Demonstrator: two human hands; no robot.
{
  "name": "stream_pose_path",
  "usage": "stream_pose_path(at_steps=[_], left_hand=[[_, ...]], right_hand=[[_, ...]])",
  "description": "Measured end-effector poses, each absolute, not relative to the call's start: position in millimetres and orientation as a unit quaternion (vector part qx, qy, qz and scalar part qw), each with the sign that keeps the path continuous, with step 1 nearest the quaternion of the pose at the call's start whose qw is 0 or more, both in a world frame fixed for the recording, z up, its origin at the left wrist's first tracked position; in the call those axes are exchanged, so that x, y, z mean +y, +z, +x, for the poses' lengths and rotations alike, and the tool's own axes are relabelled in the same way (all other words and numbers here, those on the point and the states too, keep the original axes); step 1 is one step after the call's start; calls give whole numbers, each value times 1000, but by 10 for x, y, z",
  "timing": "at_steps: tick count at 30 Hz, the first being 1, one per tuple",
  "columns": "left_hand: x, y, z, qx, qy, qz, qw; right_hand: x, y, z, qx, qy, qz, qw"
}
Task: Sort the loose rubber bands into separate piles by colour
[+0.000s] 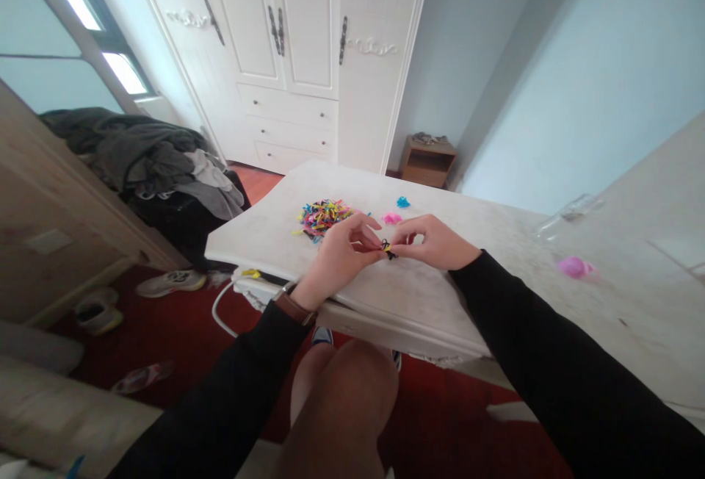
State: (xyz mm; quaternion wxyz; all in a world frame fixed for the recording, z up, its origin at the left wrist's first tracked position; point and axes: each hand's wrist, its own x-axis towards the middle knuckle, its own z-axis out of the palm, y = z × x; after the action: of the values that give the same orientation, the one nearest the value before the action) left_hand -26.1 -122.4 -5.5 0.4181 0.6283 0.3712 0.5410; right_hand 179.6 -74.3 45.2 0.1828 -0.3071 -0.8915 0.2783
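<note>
Between the fingertips of both hands is a small bundle of black elastic bands (390,251) with a bit of yellow at its middle. My left hand (344,247) pinches its left side with thumb and fingers. From the right, my right hand (432,242) grips the same bundle with thumb and forefinger. A loose pile of many-coloured elastic bands (322,216) lies on the white table (352,181), just beyond my left hand. Past the fingertips sit a small pink clump (392,219) and a small blue clump (403,202), apart from the pile.
On the table's right side lie a clear glass or plastic container (567,220) and a purple-pink item (573,267). A white cable (219,310) hangs at the left edge. Beyond stand a white wardrobe (291,60) and a small wooden cabinet (427,163). Clothes (148,152) are heaped at left.
</note>
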Motion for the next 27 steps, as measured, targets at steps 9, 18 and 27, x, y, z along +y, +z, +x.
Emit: stream_pose_path(at_steps=[9,18,27], left_hand=[[-1206,-110,-293,386,537,650,375],[-1208,-78,-302,365,492,717,332],[-1230,-47,-292,402,485,720,291]], right_hand=[[-710,427,1825,-878,245,-332,243],[-729,413,1796,-871,241,-348,249],[-735,380,1765,-875,234,-341,252]])
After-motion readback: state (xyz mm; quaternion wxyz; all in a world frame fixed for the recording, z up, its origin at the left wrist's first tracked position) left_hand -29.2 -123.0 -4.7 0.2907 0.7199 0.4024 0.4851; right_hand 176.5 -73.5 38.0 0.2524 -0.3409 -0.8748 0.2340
